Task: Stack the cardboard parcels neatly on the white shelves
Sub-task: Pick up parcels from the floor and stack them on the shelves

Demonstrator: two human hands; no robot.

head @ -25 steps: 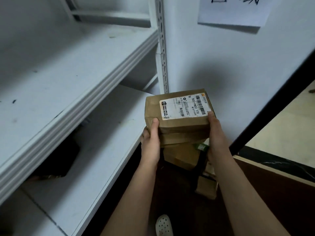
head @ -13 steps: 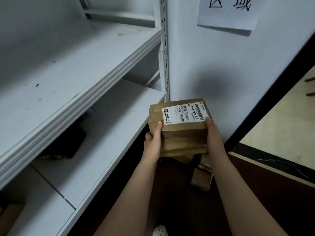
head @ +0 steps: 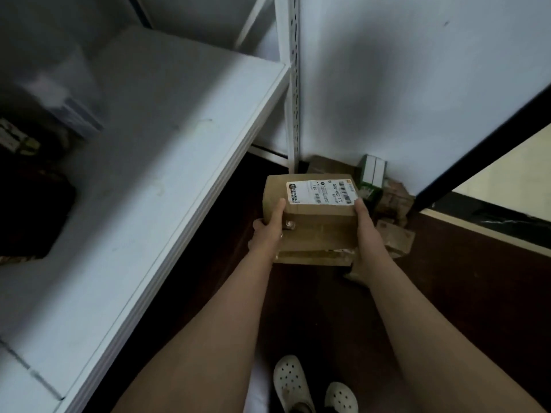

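I hold a small stack of brown cardboard parcels [head: 316, 222] in front of me, to the right of the white shelf [head: 167, 162]. The top parcel carries a white shipping label with a barcode. My left hand [head: 267, 234] grips the stack's left side, thumb on the top parcel. On the right side, my right hand [head: 368, 231] grips it with its thumb by the label. The stack hangs above the dark floor, clear of the shelf edge. More cardboard parcels [head: 393, 219] lie on the floor in the corner behind it.
A white perforated shelf upright [head: 293, 84] stands just behind the stack against the white wall. A green and white box [head: 371, 180] leans in the corner. Dark objects [head: 32, 204] sit at the far left of the shelf. My white clogs [head: 310, 386] are below.
The view has tipped downward and the upper shelf has left the frame. The stack sits lower relative to the shelf, now over the floor, with both hands still holding it.
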